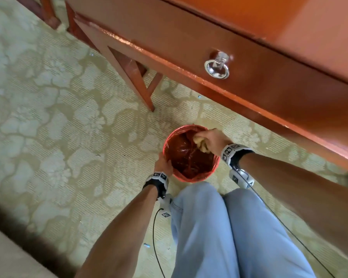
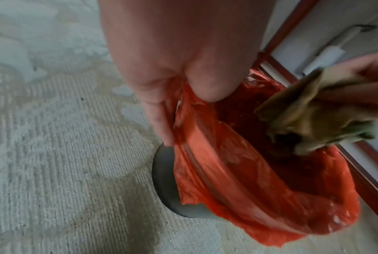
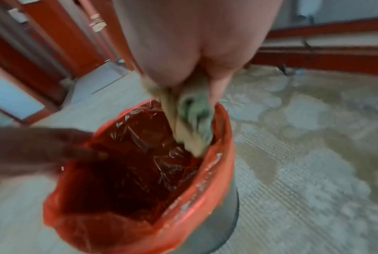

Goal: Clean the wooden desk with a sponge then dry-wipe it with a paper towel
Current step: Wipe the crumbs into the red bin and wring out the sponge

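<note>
A grey waste bin point(image 1: 209, 173) lined with a red plastic bag point(image 1: 189, 157) stands on the carpet below the wooden desk point(image 1: 189, 43). My right hand point(image 1: 211, 139) grips a crumpled tan wad point(image 1: 202, 146) with a green part in it, held just inside the bin's far rim. Seen from the right wrist, the wad point(image 3: 192, 123) hangs from my right hand point(image 3: 194, 86) into the bag point(image 3: 205, 180). My left hand point(image 2: 183, 111) pinches the bag's edge point(image 2: 238, 171) at the near rim, over the grey wall point(image 2: 164, 171). I cannot tell whether the wad point(image 2: 309, 116) is paper towel, sponge or both.
The desk front has a drawer with a metal ring pull point(image 1: 216, 66), and its slanted leg point(image 1: 133, 77) meets the floor left of the bin. Patterned carpet point(image 1: 48, 117) spreads to the left. My knees in blue jeans point(image 1: 229, 227) are just behind the bin.
</note>
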Demonstrator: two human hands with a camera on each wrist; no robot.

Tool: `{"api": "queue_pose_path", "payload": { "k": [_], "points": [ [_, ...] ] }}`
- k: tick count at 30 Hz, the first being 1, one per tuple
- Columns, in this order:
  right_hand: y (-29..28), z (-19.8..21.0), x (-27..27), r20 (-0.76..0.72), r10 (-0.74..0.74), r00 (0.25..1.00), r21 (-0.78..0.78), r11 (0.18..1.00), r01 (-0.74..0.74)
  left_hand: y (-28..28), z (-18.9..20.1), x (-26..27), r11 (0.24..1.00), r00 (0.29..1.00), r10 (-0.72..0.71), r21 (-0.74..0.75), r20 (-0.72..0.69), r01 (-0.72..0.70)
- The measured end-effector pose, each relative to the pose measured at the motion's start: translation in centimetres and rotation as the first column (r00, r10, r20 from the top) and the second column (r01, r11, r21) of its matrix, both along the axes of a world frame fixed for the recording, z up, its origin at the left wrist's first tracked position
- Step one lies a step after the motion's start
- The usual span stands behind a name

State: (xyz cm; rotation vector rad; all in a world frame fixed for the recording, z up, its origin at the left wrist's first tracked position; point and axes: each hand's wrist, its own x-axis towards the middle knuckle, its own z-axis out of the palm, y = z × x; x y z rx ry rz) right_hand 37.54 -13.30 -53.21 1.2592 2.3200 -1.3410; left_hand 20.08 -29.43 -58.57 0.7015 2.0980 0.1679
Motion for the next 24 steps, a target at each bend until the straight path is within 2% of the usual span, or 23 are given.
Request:
{"api": "queue_pose_path", "payload": {
  "k": [2, 3, 7, 11, 14, 18, 21, 24],
  "points": [
    [0.4, 1.0, -0.2, 0.092, 0.051, 0.994, 0.051, 0.997, -0.056, 0.3, 0.0, -0.1, 1.0, 1.0, 0.007, -0.009, -0.007, -0.007],
    [0.4, 0.9, -0.2, 0.103, 0.038, 0.994, 0.03, 0.999, -0.042, 0.5, 0.2, -0.2, 1.0, 1.0, 0.008, -0.011, -0.012, -0.008],
    [-0.1, 1.6, 0.6, 0.017, -0.112, 0.994, -0.081, 0.99, 0.113, 1.3, 1.6, 0.6, 1.0, 1.0, 0.003, -0.01, -0.024, -0.003],
    [0.1, 4.0, 1.7, 0.068, -0.176, 0.982, -0.086, 0.98, 0.181, 1.4, 4.3, 2.0, 0.998, 0.998, 0.055, 0.022, -0.039, -0.054],
    [-0.3, 6.9, 2.6, 0.07, -0.215, 0.974, -0.194, 0.955, 0.225, 0.7, 7.6, 2.3, 0.994, 0.994, 0.105, 0.008, -0.035, -0.105],
    [-1.5, 12.1, 4.0, 0.071, -0.257, 0.964, -0.282, 0.922, 0.266, -1.1, 13.2, 2.6, 0.995, 0.995, 0.076, -0.059, -0.061, -0.08],
    [-3.4, 16.6, 5.6, 0.067, -0.358, 0.931, -0.395, 0.848, 0.354, -2.5, 19.3, 3.3, 0.995, 0.994, 0.073, -0.068, -0.083, -0.079],
    [-5.2, 24.0, 7.1, 0.09, -0.517, 0.851, -0.517, 0.706, 0.484, -3.3, 25.8, 3.9, 0.995, 0.997, 0.045, -0.08, -0.068, -0.051]
  ]
}}
